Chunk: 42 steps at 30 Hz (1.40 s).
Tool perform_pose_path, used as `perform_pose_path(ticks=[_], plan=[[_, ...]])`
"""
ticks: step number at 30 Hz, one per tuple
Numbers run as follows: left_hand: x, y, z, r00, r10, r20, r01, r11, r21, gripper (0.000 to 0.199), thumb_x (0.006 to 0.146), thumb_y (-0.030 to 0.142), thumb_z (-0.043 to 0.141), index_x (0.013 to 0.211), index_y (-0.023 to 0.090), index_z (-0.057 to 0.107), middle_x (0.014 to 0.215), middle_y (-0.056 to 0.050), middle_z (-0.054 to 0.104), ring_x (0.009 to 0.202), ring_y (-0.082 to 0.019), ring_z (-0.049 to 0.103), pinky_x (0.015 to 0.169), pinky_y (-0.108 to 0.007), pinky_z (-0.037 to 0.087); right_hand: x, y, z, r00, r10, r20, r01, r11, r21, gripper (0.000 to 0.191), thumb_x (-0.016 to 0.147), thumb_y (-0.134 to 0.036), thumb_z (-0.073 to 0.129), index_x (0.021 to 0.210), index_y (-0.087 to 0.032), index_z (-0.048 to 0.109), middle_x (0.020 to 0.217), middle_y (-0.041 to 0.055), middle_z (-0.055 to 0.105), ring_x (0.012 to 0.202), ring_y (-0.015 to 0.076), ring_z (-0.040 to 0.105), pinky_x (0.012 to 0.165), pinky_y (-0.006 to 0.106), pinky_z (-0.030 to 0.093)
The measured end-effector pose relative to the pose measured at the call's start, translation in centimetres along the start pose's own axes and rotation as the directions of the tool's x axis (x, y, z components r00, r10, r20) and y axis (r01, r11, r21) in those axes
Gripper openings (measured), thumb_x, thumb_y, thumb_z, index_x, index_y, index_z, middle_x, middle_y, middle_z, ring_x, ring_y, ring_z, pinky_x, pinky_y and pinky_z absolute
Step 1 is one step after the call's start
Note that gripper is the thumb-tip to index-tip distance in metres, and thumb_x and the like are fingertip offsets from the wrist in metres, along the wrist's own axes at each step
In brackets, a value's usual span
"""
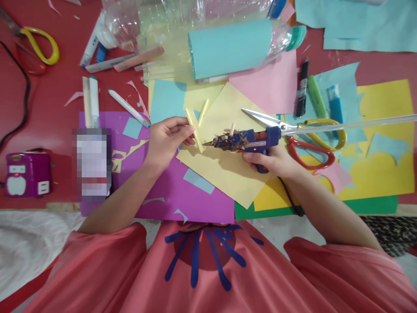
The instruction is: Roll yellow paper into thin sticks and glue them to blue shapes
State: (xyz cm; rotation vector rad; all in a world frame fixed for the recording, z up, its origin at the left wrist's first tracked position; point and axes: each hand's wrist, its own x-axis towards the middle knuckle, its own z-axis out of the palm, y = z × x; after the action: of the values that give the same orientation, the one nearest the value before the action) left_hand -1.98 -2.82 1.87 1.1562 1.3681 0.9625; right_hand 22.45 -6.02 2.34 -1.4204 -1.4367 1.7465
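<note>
My left hand (pixel 172 138) pinches a folded strip of pale yellow paper (pixel 195 130) between thumb and fingers. My right hand (pixel 272 161) is wrapped round the handle of a blue glue gun (pixel 254 140), which points left. Its nozzle is at the strip's lower part; whether they touch is hard to tell. Scraps and strands cling to the gun's front, and a long clear glue stick (pixel 352 124) sticks out of its back. A second small yellow strip (pixel 203 113) lies just beyond the held one, on a pale yellow sheet (pixel 224 174).
Open scissors (pixel 288 127) lie right of the gun. Beyond are a bottle wrapped in blue paper (pixel 231 48), clear bottles and markers. At left are a purple power socket (pixel 28 174), a phone-like blurred object (pixel 94 165), a black cable and more scissors (pixel 41 45).
</note>
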Motion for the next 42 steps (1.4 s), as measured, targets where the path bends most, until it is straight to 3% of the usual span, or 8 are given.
perform_pose_path(ticks=[27,33,39,42], plan=[[0.6,-0.3,-0.2,0.999,0.040,-0.025,-0.043,0.987,-0.155,0.008,0.068,0.023,0.071,0.071,0.017,0.068,0.054,0.005,0.063,0.044,-0.006,0.058,0.047,-0.017,0.050,0.0,0.0,-0.2,0.998,-0.043,0.047,0.044,0.998,-0.038,0.031,0.072,-0.045,0.068,0.064,-0.020,0.052,0.044,-0.0033,0.049,0.038,0.0085,0.043,0.037,0.023,0.034],[0.9,-0.1,-0.3,0.998,0.018,-0.068,-0.032,0.977,-0.211,0.008,0.071,0.025,0.071,0.070,0.018,0.067,0.055,0.005,0.064,0.044,-0.005,0.058,0.046,-0.016,0.049,0.1,0.3,-0.2,0.999,-0.035,0.017,0.036,0.998,-0.056,0.034,0.071,-0.050,0.070,0.068,-0.018,0.059,0.046,-0.0025,0.053,0.038,0.0091,0.046,0.038,0.024,0.037],[0.8,-0.3,-0.4,0.997,0.063,-0.053,-0.075,0.964,-0.254,0.016,0.067,0.031,0.076,0.071,0.019,0.067,0.055,0.006,0.062,0.046,-0.006,0.059,0.048,-0.016,0.051,0.1,-0.5,-0.7,0.997,-0.073,-0.012,0.074,0.994,0.083,0.040,0.071,-0.058,0.067,0.072,-0.018,0.061,0.061,0.0009,0.062,0.040,0.0099,0.053,0.038,0.024,0.040],[0.6,-0.5,-0.5,0.996,0.083,-0.036,-0.089,0.967,-0.238,0.016,0.069,0.032,0.075,0.072,0.018,0.067,0.055,0.005,0.063,0.047,-0.007,0.060,0.049,-0.018,0.052,-0.6,-1.3,-1.6,0.997,0.020,-0.074,-0.009,0.989,0.146,0.045,0.072,-0.062,0.063,0.076,-0.018,0.061,0.062,0.0042,0.064,0.041,0.0115,0.055,0.037,0.025,0.037]])
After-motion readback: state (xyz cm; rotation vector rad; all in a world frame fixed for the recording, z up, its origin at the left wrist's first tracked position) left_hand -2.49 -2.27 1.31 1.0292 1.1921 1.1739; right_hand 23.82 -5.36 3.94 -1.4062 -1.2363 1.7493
